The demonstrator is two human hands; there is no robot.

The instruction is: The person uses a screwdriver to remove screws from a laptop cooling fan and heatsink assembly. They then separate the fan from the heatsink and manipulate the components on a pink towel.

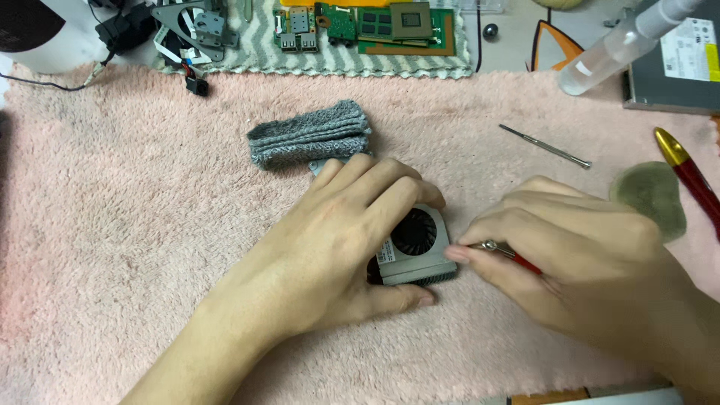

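A small grey laptop cooling fan (417, 251) with a round black blade wheel lies on a pink fluffy mat (127, 225). My left hand (346, 240) covers its left side and pins it down, fingers over the top and thumb along the near edge. My right hand (574, 259) grips a small red-handled screwdriver (510, 255), its metal tip at the fan's right edge.
A folded grey cloth (309, 135) lies just behind the fan. A thin metal tool (545, 146), a red pen (694, 176) and a greenish pad (651, 196) lie at right. Circuit boards (375, 26), a clear spray bottle (615, 49) and a drive (675, 60) sit at the back.
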